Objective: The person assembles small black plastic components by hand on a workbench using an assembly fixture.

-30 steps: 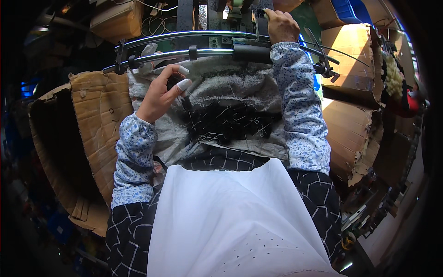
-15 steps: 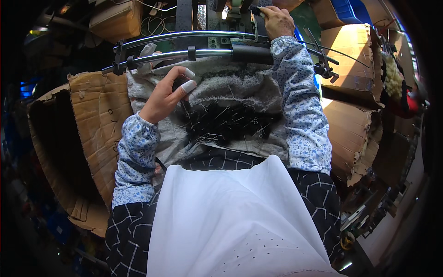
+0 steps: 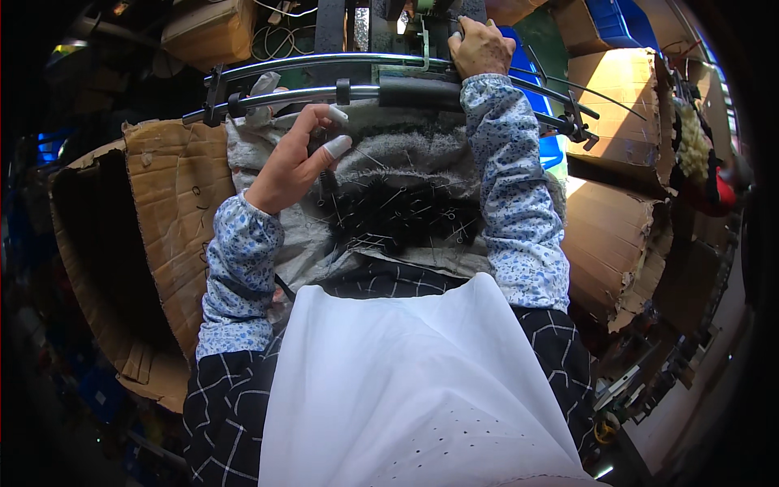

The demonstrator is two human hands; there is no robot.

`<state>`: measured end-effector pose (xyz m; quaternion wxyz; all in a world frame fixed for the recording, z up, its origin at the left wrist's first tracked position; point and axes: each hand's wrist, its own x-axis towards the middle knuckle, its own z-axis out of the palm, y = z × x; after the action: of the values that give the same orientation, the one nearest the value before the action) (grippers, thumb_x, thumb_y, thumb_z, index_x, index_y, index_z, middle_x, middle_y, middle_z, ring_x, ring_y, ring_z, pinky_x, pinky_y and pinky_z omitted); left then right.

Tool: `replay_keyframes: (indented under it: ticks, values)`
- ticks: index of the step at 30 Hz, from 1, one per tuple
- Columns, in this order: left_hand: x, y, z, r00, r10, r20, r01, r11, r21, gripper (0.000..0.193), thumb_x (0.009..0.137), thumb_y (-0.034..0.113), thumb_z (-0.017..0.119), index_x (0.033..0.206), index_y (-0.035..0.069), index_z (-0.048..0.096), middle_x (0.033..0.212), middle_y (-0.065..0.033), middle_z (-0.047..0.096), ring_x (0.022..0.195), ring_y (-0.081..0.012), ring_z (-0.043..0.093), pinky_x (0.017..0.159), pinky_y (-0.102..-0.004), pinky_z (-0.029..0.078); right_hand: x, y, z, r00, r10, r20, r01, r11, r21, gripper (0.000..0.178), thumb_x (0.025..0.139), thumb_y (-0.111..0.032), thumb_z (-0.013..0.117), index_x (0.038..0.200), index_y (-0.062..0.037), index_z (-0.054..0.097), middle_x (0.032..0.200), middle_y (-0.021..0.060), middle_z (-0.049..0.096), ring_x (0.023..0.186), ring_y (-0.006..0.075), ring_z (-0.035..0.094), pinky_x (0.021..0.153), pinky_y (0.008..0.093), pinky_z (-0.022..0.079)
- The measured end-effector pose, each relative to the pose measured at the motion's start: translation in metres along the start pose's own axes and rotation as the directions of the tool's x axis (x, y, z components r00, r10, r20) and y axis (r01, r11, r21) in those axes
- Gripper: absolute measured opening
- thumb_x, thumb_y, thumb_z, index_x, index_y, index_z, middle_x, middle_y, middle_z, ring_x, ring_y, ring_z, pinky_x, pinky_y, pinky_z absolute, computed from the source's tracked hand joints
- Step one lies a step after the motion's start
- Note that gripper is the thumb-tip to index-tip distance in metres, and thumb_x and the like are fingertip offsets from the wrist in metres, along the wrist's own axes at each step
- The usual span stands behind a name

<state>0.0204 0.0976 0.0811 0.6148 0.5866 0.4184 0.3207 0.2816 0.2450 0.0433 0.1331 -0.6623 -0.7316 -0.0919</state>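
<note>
My left hand [image 3: 292, 162] hovers above the left part of a grey cloth. White covers wrap its thumb and forefinger, whose tips stand apart; the other fingers curl inward around something dark that I cannot make out. Below it, on the cloth [image 3: 280, 235] over my lap, lies a pile of small black-bristled brushes [image 3: 389, 213] with thin wire stems, some ending in loops. At the machine [image 3: 381, 36] beyond the rails, my right hand [image 3: 482, 50] has its fingers closed at a dark part; what they pinch is hidden.
Two curved metal rails [image 3: 292, 96] cross in front of me, with a black sleeve [image 3: 418, 92] on the nearer one. An open cardboard box [image 3: 178, 187] stands at left, with more cartons [image 3: 613, 235] at right. A blue bin [image 3: 633, 24] shows at the far right.
My right hand has come slightly nearer and to the left, its forearm swinging left too. My left hand has barely moved, and the brush pile lies as before.
</note>
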Motion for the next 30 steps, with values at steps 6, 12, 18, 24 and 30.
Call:
replay_keyframes:
  ticks: [6,12,18,24,30]
  values:
    - [0.002,0.004,-0.002,1.000,-0.008,0.019,0.007,0.998,0.069,0.021,0.087,0.011,0.049,0.106,0.007,0.043,0.089,-0.0026,0.049,0.070,-0.0084,0.046,0.064,-0.0212,0.042,0.001,-0.033,0.002,0.998,-0.038,-0.043,0.037,0.999,-0.025,0.026,0.077,-0.027,0.054,0.097,-0.0135,0.063,0.088,0.0064,0.064,0.089,0.0235,0.058,0.077,0.0396,0.038]
    - [-0.001,0.005,-0.008,0.997,0.019,-0.081,-0.015,0.999,0.049,0.024,0.086,0.014,0.047,0.108,0.007,0.043,0.092,-0.0049,0.050,0.078,-0.0105,0.047,0.069,-0.0233,0.042,0.000,-0.003,-0.001,0.999,-0.018,-0.047,0.016,0.999,-0.050,0.029,0.076,-0.030,0.054,0.099,-0.0159,0.064,0.092,0.0098,0.063,0.092,0.0255,0.057,0.080,0.0397,0.038]
    - [0.004,0.001,-0.013,0.992,0.079,-0.102,-0.078,0.997,0.017,0.027,0.085,0.012,0.048,0.109,0.008,0.037,0.090,-0.0062,0.048,0.083,-0.0126,0.046,0.075,-0.0251,0.040,0.014,0.047,-0.018,0.972,0.122,0.202,-0.114,0.992,-0.048,0.031,0.082,-0.040,0.049,0.104,-0.0215,0.061,0.099,0.0066,0.062,0.096,0.0260,0.055,0.082,0.0416,0.040]
    - [0.014,0.008,-0.006,0.979,0.203,-0.038,-0.192,0.962,0.197,0.023,0.087,0.015,0.051,0.102,0.008,0.035,0.081,-0.0045,0.049,0.072,-0.0096,0.047,0.065,-0.0238,0.041,0.035,0.087,-0.001,0.959,-0.021,0.282,0.044,0.996,-0.075,0.025,0.086,-0.030,0.045,0.107,-0.0256,0.058,0.107,0.0046,0.058,0.094,0.0268,0.057,0.083,0.0393,0.044]
    - [0.024,0.004,0.002,0.988,0.153,0.011,-0.153,0.978,0.140,0.028,0.087,0.013,0.049,0.110,0.009,0.034,0.088,-0.0042,0.048,0.077,-0.0096,0.043,0.070,-0.0227,0.038,0.008,0.105,-0.060,0.965,-0.040,-0.257,0.005,0.991,-0.136,0.027,0.081,-0.018,0.056,0.107,-0.0114,0.057,0.106,0.0129,0.057,0.093,0.0250,0.058,0.078,0.0352,0.047]
